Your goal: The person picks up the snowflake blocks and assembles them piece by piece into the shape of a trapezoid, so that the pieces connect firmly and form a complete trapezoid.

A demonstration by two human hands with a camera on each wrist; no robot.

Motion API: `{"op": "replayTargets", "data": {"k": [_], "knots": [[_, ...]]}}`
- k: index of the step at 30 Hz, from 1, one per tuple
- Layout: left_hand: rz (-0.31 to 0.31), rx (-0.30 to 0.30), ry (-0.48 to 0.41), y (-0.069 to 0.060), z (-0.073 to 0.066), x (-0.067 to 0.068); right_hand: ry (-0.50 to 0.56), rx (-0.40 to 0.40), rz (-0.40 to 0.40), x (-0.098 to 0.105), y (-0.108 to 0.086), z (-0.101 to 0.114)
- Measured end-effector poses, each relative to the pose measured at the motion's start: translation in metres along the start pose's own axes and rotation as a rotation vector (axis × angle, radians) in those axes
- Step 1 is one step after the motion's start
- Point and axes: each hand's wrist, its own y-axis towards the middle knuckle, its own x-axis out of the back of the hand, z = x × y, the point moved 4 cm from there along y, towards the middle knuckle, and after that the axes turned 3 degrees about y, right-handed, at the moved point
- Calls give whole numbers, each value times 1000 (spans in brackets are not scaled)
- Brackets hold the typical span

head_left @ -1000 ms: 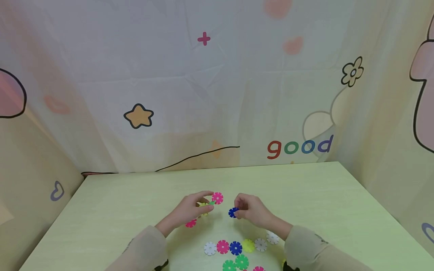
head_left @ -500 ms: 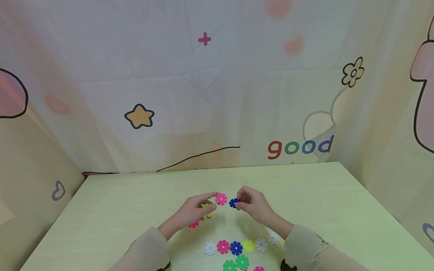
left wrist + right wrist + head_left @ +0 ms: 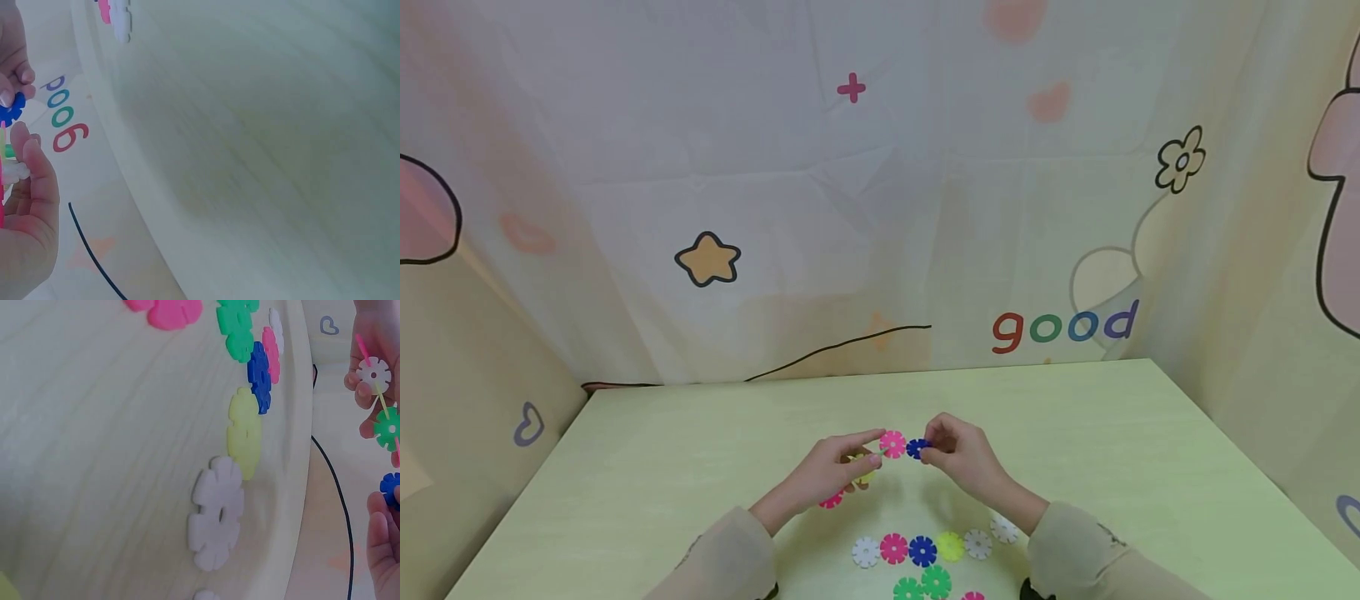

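– As both hands are raised over the table, what does each one grip?

– The right hand pinches a blue disc by one edge, thumb and fingertips closed to little more than its thickness. The left hand holds a chain of notched discs, its thumb and forefinger parted with discs between them and the other fingers curled underneath.

– Which colours are in that chain?

– At the far end stands a pink disc, next to a green disc; then come a yellow disc, a white disc and another pink piece near the wrist.

– And does the blue one touch the chain?

– It sits right beside the end pink disc, between the hands, but I cannot tell whether their edges meet.

– What lies below?

– Nearer the person, a row of loose discs lies flat: white, pink, blue, yellow, white, white. Two green pieces lie just in front, with some pink at the picture's edge. Behind the table hangs a printed cloth reading "good"
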Motion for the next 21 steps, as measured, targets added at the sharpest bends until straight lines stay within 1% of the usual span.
{"op": "replayTargets", "data": {"k": [4,12,16,21], "knots": [[-3,0,-2,0,-1,0,-39,34,5,-1,-1,2],[-12,7,42,-1,-5,-1,-129,101,-6,-2,-5,9],[-16,12,36,-2,-7,-1,-178,173,-38,-2,-8,14],[-23,9,20,-3,-9,-1,-253,288,-103,-1,-13,20]]}}
